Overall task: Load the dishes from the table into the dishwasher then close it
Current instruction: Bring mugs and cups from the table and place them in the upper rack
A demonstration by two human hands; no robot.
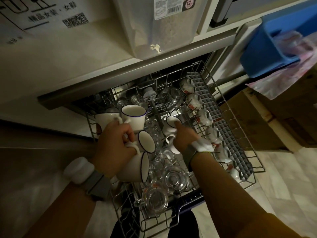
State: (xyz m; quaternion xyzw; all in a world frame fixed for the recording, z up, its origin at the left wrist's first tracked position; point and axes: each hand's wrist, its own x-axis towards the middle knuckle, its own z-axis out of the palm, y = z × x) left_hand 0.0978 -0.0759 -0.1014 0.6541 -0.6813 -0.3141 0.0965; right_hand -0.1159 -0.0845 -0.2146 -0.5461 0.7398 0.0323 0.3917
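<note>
White mugs with thin blue rims lay in the pulled-out wire rack (247, 179) beside clear glasses (175, 179). The left hand (113, 145) curled its fingers around one mug's handle (135, 147); the right hand (184, 137) gripped a smaller mug (171, 123), fingers clamped.
</note>
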